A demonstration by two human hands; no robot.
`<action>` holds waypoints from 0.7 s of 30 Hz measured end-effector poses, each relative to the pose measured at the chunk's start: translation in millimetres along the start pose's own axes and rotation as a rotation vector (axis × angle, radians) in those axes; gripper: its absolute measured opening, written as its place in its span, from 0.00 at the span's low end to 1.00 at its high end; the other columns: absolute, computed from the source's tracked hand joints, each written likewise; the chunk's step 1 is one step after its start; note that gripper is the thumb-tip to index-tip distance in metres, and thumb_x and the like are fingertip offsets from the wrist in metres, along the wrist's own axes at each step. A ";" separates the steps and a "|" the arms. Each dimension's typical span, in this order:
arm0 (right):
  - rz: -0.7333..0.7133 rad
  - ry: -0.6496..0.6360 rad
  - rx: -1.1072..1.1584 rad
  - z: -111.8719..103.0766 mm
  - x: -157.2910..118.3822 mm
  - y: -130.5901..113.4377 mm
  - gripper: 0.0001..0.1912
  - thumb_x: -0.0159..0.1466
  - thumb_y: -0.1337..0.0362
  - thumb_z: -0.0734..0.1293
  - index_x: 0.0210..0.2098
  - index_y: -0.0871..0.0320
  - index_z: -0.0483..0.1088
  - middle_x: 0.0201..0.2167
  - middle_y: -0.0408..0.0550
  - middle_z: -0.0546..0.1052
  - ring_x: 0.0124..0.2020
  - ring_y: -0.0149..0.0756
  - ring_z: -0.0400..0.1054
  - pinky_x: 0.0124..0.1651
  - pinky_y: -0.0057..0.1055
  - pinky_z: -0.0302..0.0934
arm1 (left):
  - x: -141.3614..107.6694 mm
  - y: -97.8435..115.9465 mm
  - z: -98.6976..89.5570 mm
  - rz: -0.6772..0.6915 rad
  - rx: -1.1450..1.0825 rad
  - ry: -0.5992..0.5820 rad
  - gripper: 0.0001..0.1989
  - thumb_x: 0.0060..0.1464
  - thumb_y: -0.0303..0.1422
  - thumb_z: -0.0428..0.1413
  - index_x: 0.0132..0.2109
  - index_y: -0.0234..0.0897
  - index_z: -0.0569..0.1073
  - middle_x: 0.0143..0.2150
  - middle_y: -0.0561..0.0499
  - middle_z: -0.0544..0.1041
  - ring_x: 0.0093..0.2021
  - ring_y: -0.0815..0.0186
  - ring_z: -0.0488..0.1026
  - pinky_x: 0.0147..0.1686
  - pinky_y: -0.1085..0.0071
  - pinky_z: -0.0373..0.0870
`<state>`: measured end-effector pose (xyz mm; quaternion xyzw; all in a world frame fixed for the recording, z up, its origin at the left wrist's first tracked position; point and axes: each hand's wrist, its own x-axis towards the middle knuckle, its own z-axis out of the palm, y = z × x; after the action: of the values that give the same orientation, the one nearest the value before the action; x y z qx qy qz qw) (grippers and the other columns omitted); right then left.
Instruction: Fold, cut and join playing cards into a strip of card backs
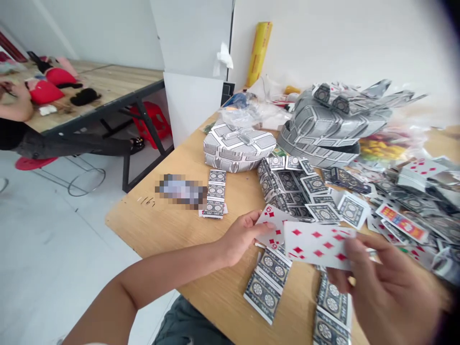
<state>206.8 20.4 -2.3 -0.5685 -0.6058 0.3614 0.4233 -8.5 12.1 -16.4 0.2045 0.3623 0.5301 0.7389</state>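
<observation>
Two playing cards, both diamonds, are held up above the near side of the wooden table (183, 230), one in each hand. The left hand (239, 237) pinches a six of diamonds (273, 227) between thumb and fingers at its left side; the right hand (388, 282) grips the other diamond card (316, 245) by its right end, thumb on the face. The hands are apart, and the right card's inner end covers a bit of the six from where I look; whether the two touch, I can't tell. I'd say light fingertips at the outer edges serve best here, leaving both faces readable and the inner edges free. Squaring the cards before pressing anything would be wise, since thin card bends easily. I'd also mind the wrists: one folded strip (268, 287) lies just below the cards, and a second strip (332, 306) lies beside the right hand. Beyond sit an open piece of folded cards (289, 184), some loose cards (354, 211) and a patterned case (239, 148).
</observation>
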 end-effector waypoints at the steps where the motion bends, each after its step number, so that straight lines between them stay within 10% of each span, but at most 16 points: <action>1: 0.015 -0.033 0.054 17.2 -1.3 -13.8 0.16 0.66 0.47 0.64 0.40 0.54 0.66 0.11 0.35 0.67 0.11 0.29 0.59 0.14 0.24 0.53 | -0.3 -0.2 0.4 0.006 -0.014 0.005 0.20 0.44 0.39 0.68 0.42 0.32 0.75 0.38 0.47 0.80 0.34 0.67 0.74 0.36 0.74 0.67; 21: 0.128 -0.295 0.105 46.9 -12.2 -6.7 0.18 0.67 0.45 0.62 0.43 0.54 0.59 0.22 0.42 0.80 0.20 0.32 0.67 0.25 0.28 0.57 | -9.7 -4.8 2.1 0.050 0.099 -0.062 0.13 0.56 0.35 0.63 0.45 0.33 0.75 0.40 0.47 0.81 0.36 0.67 0.76 0.39 0.72 0.71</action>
<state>160.8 9.7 -15.2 -0.5239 -0.6041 0.4984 0.3349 -5.6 1.6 -15.2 0.2659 0.3598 0.5232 0.7253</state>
